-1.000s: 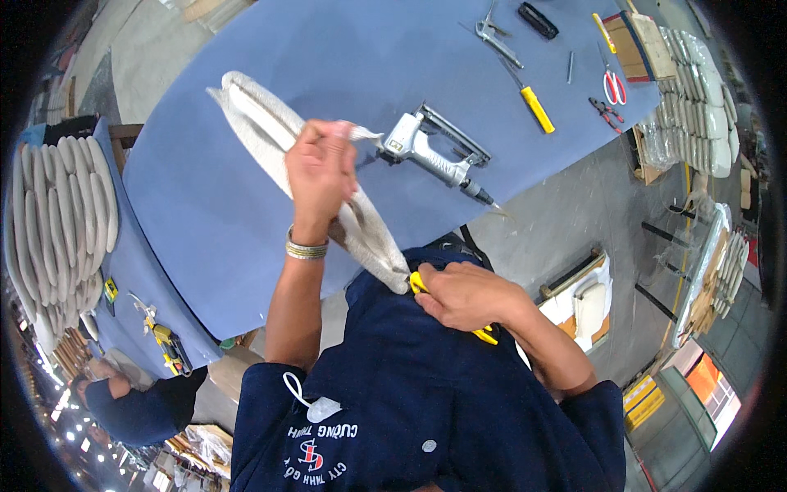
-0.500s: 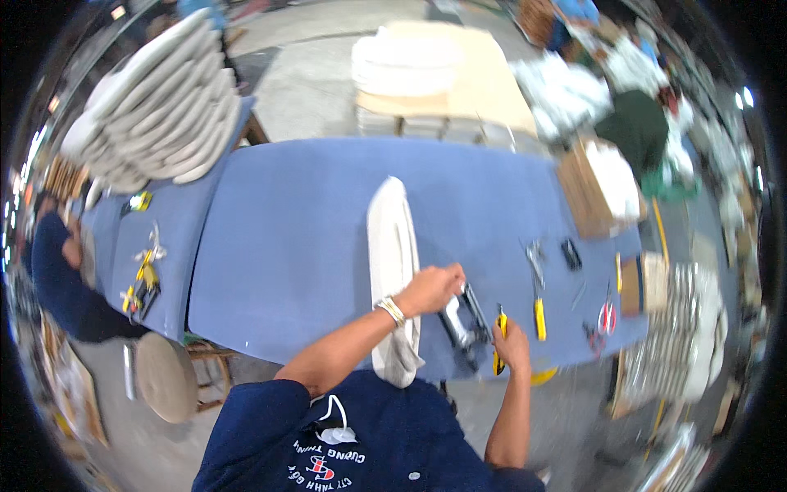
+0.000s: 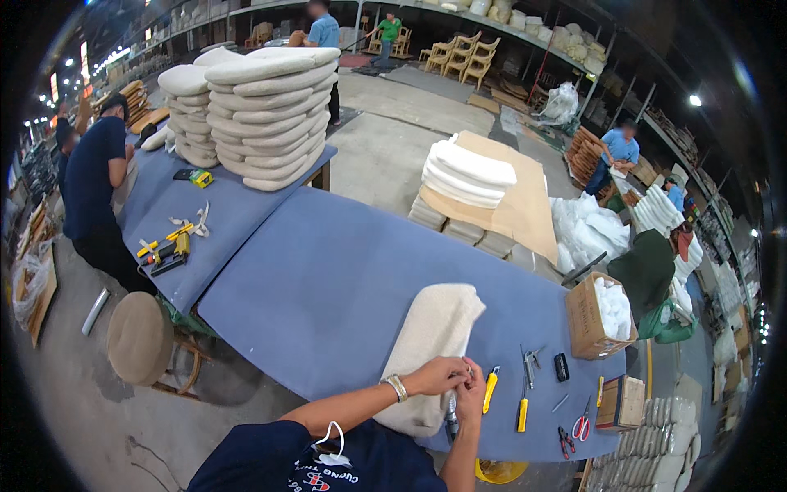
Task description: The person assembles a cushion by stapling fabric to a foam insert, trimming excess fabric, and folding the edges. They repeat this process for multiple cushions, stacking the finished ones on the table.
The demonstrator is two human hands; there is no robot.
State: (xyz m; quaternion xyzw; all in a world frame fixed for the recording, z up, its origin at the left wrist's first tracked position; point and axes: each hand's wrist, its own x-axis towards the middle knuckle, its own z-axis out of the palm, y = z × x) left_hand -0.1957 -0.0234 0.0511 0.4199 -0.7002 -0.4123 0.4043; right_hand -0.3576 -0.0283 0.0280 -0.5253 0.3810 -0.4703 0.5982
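A beige seat cushion [image 3: 433, 338] lies on the blue-covered table [image 3: 328, 295], its near end over the table's front edge. My left hand [image 3: 438, 375], a metal band on its wrist, and my right hand [image 3: 471, 395] meet just past that end, fingers pinched together. Under them a grey staple gun [image 3: 450, 421] hangs upright, gripped at its top by both hands. What the fingertips pinch is too small to tell. A yellow utility knife [image 3: 490, 388] lies on the table right beside my right hand.
To the right lie a yellow-handled screwdriver [image 3: 521, 415], pliers [image 3: 529, 361], red-handled scissors [image 3: 580, 427], a cardboard box of white stuffing [image 3: 589, 318] and a small wooden box [image 3: 626, 402]. Stacked cushions [image 3: 270, 115] stand far left. A round stool [image 3: 139, 336] and a person in dark clothes [image 3: 92, 184] are at left.
My head has lifted, so the view now takes in the hall. The yellow knife has left my right hand and lies on the table. Both hands have come together at the staple gun.
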